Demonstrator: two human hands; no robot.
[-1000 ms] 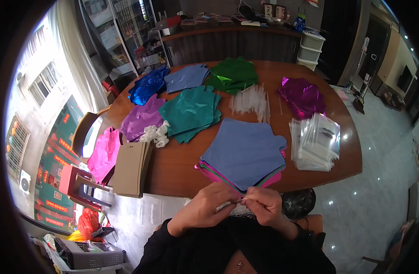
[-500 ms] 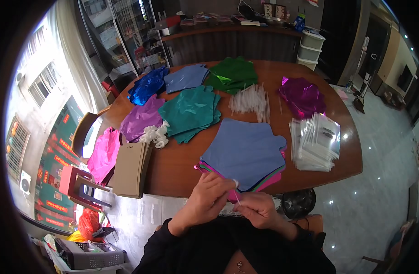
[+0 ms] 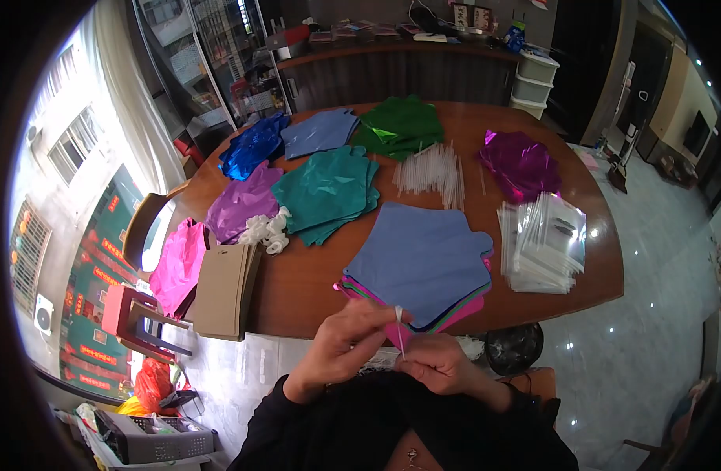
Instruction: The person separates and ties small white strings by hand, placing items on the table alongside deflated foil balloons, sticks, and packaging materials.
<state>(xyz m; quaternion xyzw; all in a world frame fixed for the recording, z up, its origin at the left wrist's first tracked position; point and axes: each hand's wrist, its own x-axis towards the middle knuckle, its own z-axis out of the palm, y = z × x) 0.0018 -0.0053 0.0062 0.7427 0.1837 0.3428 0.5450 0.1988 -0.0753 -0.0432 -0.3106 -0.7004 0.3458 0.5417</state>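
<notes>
My left hand [image 3: 345, 339] is closed, its fingertips at a small white loop [image 3: 399, 313]. From that loop a thin white strand [image 3: 403, 343] runs down to my right hand [image 3: 439, 363], which pinches the lower end between thumb and forefinger. Whether the loop is a ring or part of the strand I cannot tell. Just beyond my hands lies a stack of flat star-shaped foil sheets [image 3: 419, 259], blue-grey on top, with pink, green and dark edges below. Its near pink corner passes behind my fingers.
On the wooden table [image 3: 298, 302] lie teal foil sheets [image 3: 329, 188], green foil [image 3: 400, 129], magenta foil [image 3: 521, 166], white sticks [image 3: 431, 174], clear plastic packets [image 3: 543, 245], white rings [image 3: 266, 230] and brown cards [image 3: 225, 290]. A black round stool [image 3: 514, 349] stands at the near edge.
My left hand has moved slightly left, and its forefinger is straighter. My right hand has shifted a little down and left. More of the white strand shows between them.
</notes>
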